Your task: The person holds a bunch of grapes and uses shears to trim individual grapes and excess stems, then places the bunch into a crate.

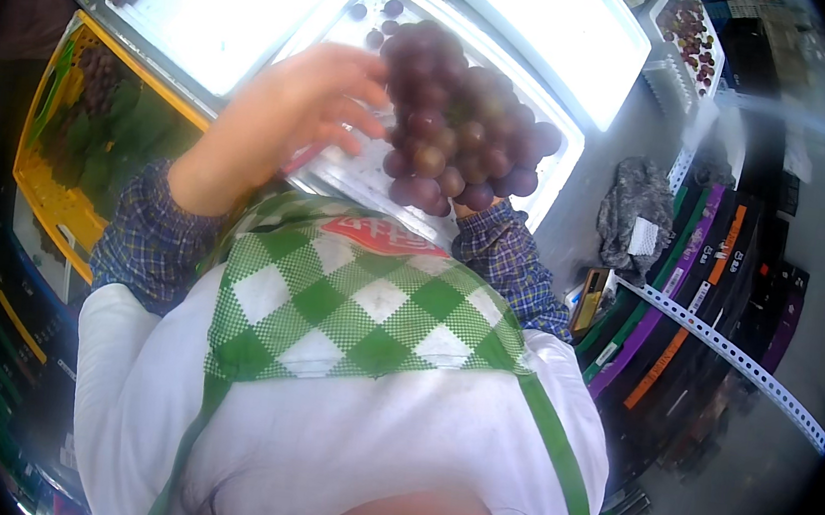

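A: Item: grape bunch, red, held above the white tray. Our left hand cups its side; right hand hidden beneath, grip unclear.

B: Risk: with so loose a hold, berries may drop onto that tray.

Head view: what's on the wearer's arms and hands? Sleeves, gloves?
Both forearms wear dark blue plaid shirt sleeves with cuffs at the wrist, under a white over-garment. The left hand is bare, no glove. The right hand is hidden behind the grapes; only its sleeve shows.
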A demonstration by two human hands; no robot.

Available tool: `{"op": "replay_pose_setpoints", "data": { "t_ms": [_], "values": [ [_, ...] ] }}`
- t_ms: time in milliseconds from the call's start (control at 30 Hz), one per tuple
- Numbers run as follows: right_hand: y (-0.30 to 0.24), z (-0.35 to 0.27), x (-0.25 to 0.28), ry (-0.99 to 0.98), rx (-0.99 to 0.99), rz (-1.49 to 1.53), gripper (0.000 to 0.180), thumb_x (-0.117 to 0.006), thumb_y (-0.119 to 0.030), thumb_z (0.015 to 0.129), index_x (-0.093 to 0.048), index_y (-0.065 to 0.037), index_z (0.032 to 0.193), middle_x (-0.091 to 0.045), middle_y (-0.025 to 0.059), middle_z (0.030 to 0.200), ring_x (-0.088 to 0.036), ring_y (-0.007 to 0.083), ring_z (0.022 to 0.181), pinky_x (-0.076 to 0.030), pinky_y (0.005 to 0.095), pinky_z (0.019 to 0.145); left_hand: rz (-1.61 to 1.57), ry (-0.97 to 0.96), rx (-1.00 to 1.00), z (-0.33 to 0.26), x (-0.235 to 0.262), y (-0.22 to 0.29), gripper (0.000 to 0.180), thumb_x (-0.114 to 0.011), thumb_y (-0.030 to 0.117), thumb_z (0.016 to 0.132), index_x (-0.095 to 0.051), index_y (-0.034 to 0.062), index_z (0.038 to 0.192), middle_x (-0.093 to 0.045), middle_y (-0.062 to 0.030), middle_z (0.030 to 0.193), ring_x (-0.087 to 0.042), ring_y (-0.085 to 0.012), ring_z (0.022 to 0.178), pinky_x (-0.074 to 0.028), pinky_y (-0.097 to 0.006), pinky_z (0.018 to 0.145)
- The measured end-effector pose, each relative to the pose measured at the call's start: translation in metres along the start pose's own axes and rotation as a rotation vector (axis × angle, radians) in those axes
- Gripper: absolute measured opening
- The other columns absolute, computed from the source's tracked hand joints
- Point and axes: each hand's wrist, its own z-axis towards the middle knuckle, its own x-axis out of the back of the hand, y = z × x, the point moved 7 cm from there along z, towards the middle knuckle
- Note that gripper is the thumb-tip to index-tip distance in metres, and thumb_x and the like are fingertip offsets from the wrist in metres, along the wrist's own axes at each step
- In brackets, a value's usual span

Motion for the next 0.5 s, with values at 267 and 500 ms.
{"op": "replay_pose_setpoints", "data": {
  "t_ms": [267, 500],
  "values": [
    [0.0, 0.0, -0.018, 0.054, 0.094, -0.547, 0.057, -0.037, -0.048, 0.107, -0.044, -0.005, 0.143, -0.055, 0.0155, 0.136, -0.058, 0.0265, 0.122, -0.049, 0.0398, 0.106, -0.304, 0.106, 0.053, 0.001, 0.003, -0.051, 0.046, -0.046, 0.041, 0.105, -0.047, 0.0074, 0.136, -0.054, -0.0107, 0.13, -0.056, -0.0227, 0.113, -0.049, -0.041, 0.094],
    [0.014, 0.014, -0.023, 0.112, -0.136, 0.082, 0.056, -0.039, -0.047, 0.106, -0.045, -0.003, 0.141, -0.06, 0.0151, 0.131, -0.062, 0.0242, 0.117, -0.052, 0.0359, 0.101, -0.421, -0.154, -0.021, 0.014, -0.01, -0.058, 0.069, -0.038, 0.06, 0.103, -0.036, 0.0084, 0.148, -0.046, -0.0114, 0.146, -0.046, -0.0258, 0.136, -0.042, -0.048, 0.111]
  ]
}}
